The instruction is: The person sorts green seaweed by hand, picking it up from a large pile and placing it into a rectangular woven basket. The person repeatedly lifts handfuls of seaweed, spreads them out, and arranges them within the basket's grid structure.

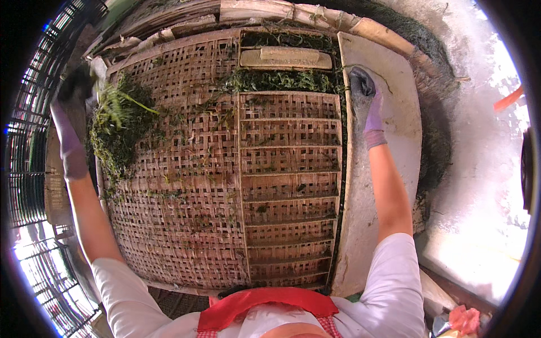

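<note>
Both my hands wear grey-and-purple gloves. My left hand [75, 91] is blurred at the upper left, beside a pile of green seaweed-like plant matter [120, 131]; its fingers are too dark and blurred to read. My right hand [362, 86] has its fingers curled over the pale board [393, 122], near a thin strand lying there. Between them lies a woven bamboo tray [181, 143] with scattered green bits. On its right part rests a slatted wooden frame [289, 147]. A tan block with a raised grip [285, 59] sits across the frame's top, green matter packed above and below it.
Dark plastic crates [27, 139] stand along the left edge. Wooden planks [287, 10] border the tray's far side. Dark green matter is heaped beyond the board. Pale floor [473, 169] lies at the right, with a red crumpled thing [463, 320] at the lower right.
</note>
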`<state>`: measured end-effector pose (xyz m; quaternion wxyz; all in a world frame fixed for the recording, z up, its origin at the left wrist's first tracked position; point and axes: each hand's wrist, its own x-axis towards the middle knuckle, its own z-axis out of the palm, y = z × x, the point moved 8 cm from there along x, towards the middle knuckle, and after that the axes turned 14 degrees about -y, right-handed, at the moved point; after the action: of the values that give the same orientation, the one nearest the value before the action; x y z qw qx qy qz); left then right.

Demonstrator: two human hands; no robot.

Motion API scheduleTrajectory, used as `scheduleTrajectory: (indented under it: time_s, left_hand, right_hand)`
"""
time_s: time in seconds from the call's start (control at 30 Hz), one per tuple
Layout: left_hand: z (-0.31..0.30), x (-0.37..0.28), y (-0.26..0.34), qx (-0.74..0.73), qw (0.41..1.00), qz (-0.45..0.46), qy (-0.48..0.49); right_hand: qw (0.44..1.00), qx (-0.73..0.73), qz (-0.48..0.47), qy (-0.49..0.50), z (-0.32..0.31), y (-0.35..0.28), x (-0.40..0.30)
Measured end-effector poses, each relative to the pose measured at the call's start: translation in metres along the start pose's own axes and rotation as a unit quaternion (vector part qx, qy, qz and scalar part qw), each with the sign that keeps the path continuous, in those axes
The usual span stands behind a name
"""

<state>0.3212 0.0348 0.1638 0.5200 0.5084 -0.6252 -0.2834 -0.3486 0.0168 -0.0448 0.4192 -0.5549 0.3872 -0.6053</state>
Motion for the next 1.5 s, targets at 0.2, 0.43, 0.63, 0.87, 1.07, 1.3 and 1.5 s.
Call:
scheduleTrajectory:
  time_s: [0.2,0.43,0.63,0.87,1.07,1.3,1.5]
  left_hand:
    - [0.156,0.028,0.097,-0.049,0.990,0.080,-0.109]
    - [0.361,-0.035,0.021,0.275,0.863,-0.015,-0.423]
    - [0.319,-0.043,0.034,0.462,0.847,0.214,-0.151]
    - [0.366,-0.086,-0.038,0.547,0.744,0.113,-0.367]
    - [0.389,-0.081,0.048,0.446,0.823,0.212,-0.279]
    - [0.466,-0.075,0.051,0.328,0.848,0.179,-0.376]
    - [0.497,-0.095,0.020,0.373,0.806,0.107,-0.447]
  right_hand:
    - [0.988,0.152,-0.003,-0.014,0.063,-0.045,0.002]
    - [0.994,-0.043,0.094,-0.018,0.035,-0.017,0.011]
    - [0.913,-0.405,-0.020,-0.049,0.031,-0.048,0.041]
    - [0.743,-0.614,-0.120,-0.240,0.170,-0.047,0.027]
    - [0.785,-0.594,-0.072,-0.160,0.111,-0.060,0.028]
    - [0.710,-0.651,-0.039,-0.267,0.070,-0.088,0.019]
    - [0.750,-0.644,0.152,0.003,0.036,-0.055,0.020]
